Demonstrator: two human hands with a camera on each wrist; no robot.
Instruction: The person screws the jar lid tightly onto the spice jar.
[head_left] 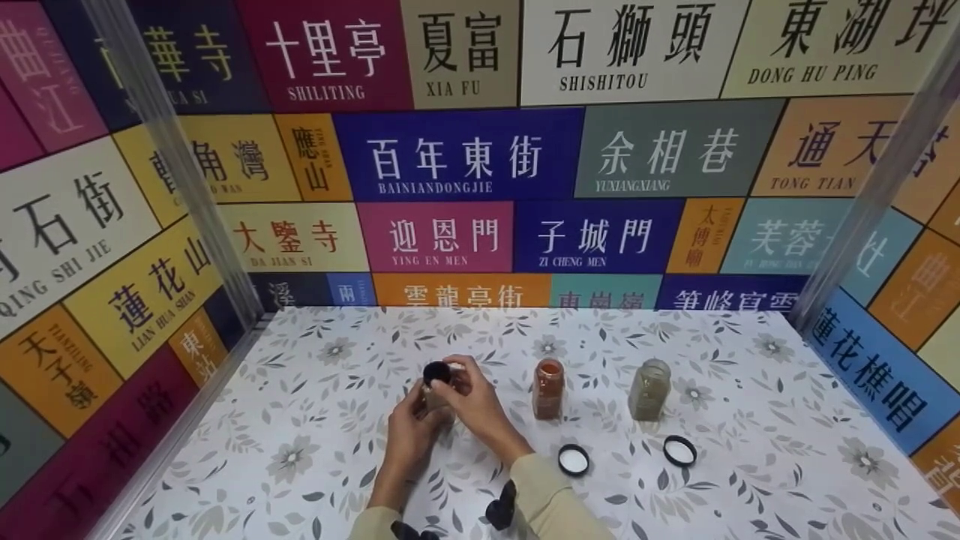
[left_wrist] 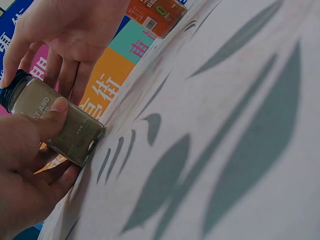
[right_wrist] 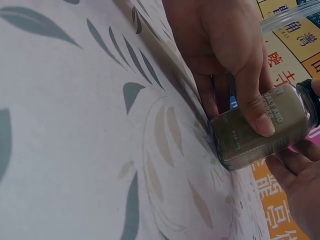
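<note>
A square glass spice jar point(left_wrist: 77, 125) of grey-brown powder, its label reading "SALT AND" and a partly hidden word, stands at the table's left-centre. My left hand point(head_left: 411, 426) grips its body, thumb across the label. At the top, my right hand point(head_left: 481, 409) holds the black lid point(head_left: 436, 372) between thumb and fingers, and the lid sits on the jar's neck. Right of the hands is a jar of orange-red powder point(head_left: 548, 396) with an uncovered mouth. Farther right, a jar of greyish-green powder point(head_left: 649, 396) is also uncapped.
Two black-rimmed lids with white insides lie in front of the uncapped jars: one lid point(head_left: 574, 460) near the orange-red jar, another lid point(head_left: 680, 451) farther right. The table point(head_left: 300, 390) has a leaf-and-flower cover. Panels printed with characters point(head_left: 457, 154) enclose its back and sides.
</note>
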